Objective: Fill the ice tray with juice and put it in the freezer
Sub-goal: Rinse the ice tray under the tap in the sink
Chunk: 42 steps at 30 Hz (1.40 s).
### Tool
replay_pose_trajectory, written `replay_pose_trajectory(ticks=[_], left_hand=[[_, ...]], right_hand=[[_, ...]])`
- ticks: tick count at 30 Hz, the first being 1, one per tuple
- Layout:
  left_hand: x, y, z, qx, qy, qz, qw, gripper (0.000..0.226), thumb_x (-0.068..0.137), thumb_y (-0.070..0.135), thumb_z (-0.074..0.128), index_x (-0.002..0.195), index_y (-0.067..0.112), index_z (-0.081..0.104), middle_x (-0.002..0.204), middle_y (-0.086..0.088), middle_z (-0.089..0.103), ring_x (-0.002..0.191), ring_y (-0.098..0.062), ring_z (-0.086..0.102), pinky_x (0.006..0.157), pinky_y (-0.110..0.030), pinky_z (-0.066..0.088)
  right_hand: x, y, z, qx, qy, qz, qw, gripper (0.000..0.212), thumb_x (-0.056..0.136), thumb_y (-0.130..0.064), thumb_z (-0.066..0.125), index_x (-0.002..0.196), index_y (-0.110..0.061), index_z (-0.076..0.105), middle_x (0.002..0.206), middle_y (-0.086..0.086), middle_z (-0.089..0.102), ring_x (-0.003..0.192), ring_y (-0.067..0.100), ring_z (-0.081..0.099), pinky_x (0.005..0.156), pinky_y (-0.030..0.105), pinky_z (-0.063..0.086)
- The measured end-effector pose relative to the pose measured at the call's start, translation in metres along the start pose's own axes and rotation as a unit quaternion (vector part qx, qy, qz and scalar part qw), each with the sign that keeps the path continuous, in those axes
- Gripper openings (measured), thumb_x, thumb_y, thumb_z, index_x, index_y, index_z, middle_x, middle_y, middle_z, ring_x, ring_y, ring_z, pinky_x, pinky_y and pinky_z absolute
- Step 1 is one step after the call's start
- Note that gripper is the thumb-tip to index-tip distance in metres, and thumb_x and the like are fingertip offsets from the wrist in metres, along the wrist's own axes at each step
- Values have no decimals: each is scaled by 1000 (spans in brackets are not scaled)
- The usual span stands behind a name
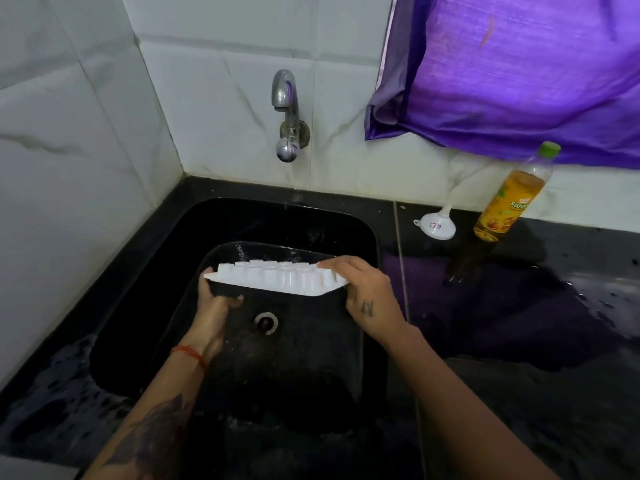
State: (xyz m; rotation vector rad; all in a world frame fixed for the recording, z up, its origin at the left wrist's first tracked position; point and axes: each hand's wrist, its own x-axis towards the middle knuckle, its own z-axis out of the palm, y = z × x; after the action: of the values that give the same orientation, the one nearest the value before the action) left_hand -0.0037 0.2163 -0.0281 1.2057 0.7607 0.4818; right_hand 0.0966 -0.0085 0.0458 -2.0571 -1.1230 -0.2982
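1. Over the black sink (166,271), a white ice tray (277,279) is held upside down, with the rounded bottoms of its cups facing up and its long edge tilted slightly, the right end lower.
2. At the tray's left end, the left hand (214,299) grips it from below, fingers curled round the rim; a red thread circles that wrist.
3. At the other end, the right hand (363,292) clasps the tray from above, fingers laid over the cups and thumb under the rim.
4. Below the tray lies the sink's round drain (266,323).
5. Behind it, a chrome tap (287,112) juts from the white tiled wall.
6. On the wet black counter (536,323) to the right, a small white funnel (437,224) rests on its side, just beside a juice bottle (512,199) with a green cap and orange label, which stands near the wall.
7. Above the bottle hangs a purple cloth (519,71).
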Motion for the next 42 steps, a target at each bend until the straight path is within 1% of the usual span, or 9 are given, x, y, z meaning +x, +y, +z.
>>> replay_pose_trajectory(ticks=[3, 7, 12, 16, 19, 24, 28, 36, 42], left_hand=[[-9, -6, 3, 2, 12, 45, 999, 97, 76, -19, 51, 135, 54, 24, 145, -2, 37, 126, -24, 45, 91, -45, 49], [-17, -19, 8, 11, 16, -7, 1000, 96, 79, -16, 50, 129, 61, 21, 125, -4, 48, 110, -28, 55, 73, -40, 53], [-24, -28, 16, 31, 22, -20, 999, 94, 78, -15, 52, 133, 54, 22, 127, -9, 50, 102, -27, 59, 73, -40, 53], [-22, -20, 31, 48, -7, 5, 999, 85, 82, -10, 57, 136, 45, 22, 130, -6, 55, 110, -25, 60, 89, -45, 50], [-26, -10, 47, 98, -6, 7, 995, 77, 83, 4, 66, 141, 37, 26, 115, -16, 64, 105, -33, 63, 95, -54, 48], [-56, 6, 101, 286, -45, 75, 954, 64, 81, 23, 71, 138, 30, 40, 87, 3, 61, 83, -18, 64, 74, -38, 53], [-88, 3, 154, 314, -115, 72, 939, 55, 81, 15, 70, 131, 28, 50, 86, 1, 61, 84, -20, 64, 81, -47, 56], [-139, -40, 227, 337, -180, 7, 924, 52, 80, 7, 71, 128, 21, 55, 81, 0, 58, 81, -19, 61, 82, -47, 56], [-147, -56, 231, 355, -205, -89, 908, 52, 80, 4, 71, 126, 17, 51, 95, -10, 60, 87, -22, 62, 63, -32, 57]], right_hand=[[-10, 5, -2, 21, 56, -12, 998, 54, 69, 16, 44, 109, -10, 68, 114, 8, 64, 112, 18, 59, 97, 23, 47], [-24, 12, 1, 57, -5, 21, 998, 53, 69, 10, 42, 110, -13, 67, 111, 3, 66, 106, 11, 61, 92, 25, 51], [-32, 28, -5, 74, -48, 79, 993, 38, 78, -3, 56, 111, -16, 66, 108, 3, 68, 98, 13, 63, 85, 27, 53], [-35, 37, -20, 73, -26, 162, 984, 52, 73, 6, 61, 114, -26, 63, 102, -2, 70, 90, 5, 59, 79, 15, 45], [-36, 50, -45, 93, -64, 272, 956, 45, 77, -2, 64, 114, -26, 53, 93, -4, 65, 90, 16, 61, 76, 27, 48], [-62, 87, -112, 175, -35, 376, 909, 29, 80, -9, 67, 107, -17, 61, 103, 2, 67, 95, 18, 64, 84, 35, 54], [-106, 121, -169, 184, -29, 427, 885, 28, 77, -7, 71, 88, -32, 66, 87, -9, 69, 74, 2, 66, 55, 16, 50], [-189, 177, -224, 201, -18, 526, 826, 27, 73, 0, 72, 88, -22, 69, 73, -9, 73, 64, 5, 69, 50, 13, 50], [-212, 183, -224, 209, -48, 571, 792, 42, 73, 1, 73, 112, -7, 62, 99, 15, 69, 87, 27, 67, 63, 29, 55]])
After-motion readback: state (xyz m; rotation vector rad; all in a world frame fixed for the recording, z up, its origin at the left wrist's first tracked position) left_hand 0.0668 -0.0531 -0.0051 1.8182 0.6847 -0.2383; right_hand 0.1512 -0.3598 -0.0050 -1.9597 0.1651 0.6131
